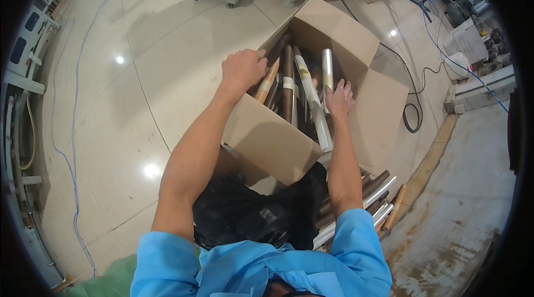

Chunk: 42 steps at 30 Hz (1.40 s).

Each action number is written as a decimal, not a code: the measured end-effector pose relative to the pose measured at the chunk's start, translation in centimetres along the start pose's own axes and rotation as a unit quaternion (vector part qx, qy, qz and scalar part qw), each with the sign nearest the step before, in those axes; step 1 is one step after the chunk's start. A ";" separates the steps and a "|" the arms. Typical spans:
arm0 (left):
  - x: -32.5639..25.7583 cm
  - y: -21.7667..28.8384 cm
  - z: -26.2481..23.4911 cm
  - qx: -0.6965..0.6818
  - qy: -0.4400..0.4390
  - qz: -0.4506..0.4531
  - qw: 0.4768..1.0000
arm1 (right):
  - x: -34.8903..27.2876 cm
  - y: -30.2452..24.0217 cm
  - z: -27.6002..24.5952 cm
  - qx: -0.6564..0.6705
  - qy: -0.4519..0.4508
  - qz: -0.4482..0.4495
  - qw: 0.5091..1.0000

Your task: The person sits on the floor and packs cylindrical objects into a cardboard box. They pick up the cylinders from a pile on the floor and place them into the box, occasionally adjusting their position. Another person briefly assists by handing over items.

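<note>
Visibly, the right hand's (340, 99) grip meets a silver roll (327, 63) inside the open cardboard carton (267, 138); I cannot tell whether it clamps. The left hand (243, 69) curls at the carton's left edge, closure unclear. Brown rolls (287, 69) lean inside; loose rolls (380, 192) lie outside, so work looks partway.

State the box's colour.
Plain tan-brown: the box shows best in the head view.

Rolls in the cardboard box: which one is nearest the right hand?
The shiny silver roll, its lower part overlapped by the thumb of the right hand. The long whitish roll slants by on its left; the pale-banded brown roll is farther left.
</note>
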State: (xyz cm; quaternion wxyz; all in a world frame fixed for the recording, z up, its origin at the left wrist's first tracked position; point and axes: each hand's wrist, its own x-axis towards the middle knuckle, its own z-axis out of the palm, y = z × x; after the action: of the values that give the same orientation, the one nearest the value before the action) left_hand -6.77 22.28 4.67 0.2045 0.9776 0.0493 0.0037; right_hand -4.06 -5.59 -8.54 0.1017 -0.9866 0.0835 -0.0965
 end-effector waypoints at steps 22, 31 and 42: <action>1.5 -1.6 0.7 0.001 0.026 -0.060 0.998 | -9.0 -17.0 0.2 0.772 0.004 0.493 0.401; 1.5 -2.7 0.3 -0.010 0.028 -0.046 0.998 | 2.4 -20.0 4.3 0.625 0.042 0.594 0.505; 1.6 -2.9 0.3 -0.042 0.050 -0.031 0.997 | 1.8 -17.8 11.5 0.599 -0.081 0.667 0.436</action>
State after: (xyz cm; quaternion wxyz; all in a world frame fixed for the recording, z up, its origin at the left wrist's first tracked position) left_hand -5.44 24.96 3.20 0.2422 0.9649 0.0896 0.0480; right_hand 2.67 13.36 -15.44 0.7064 -0.3213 0.6282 0.0559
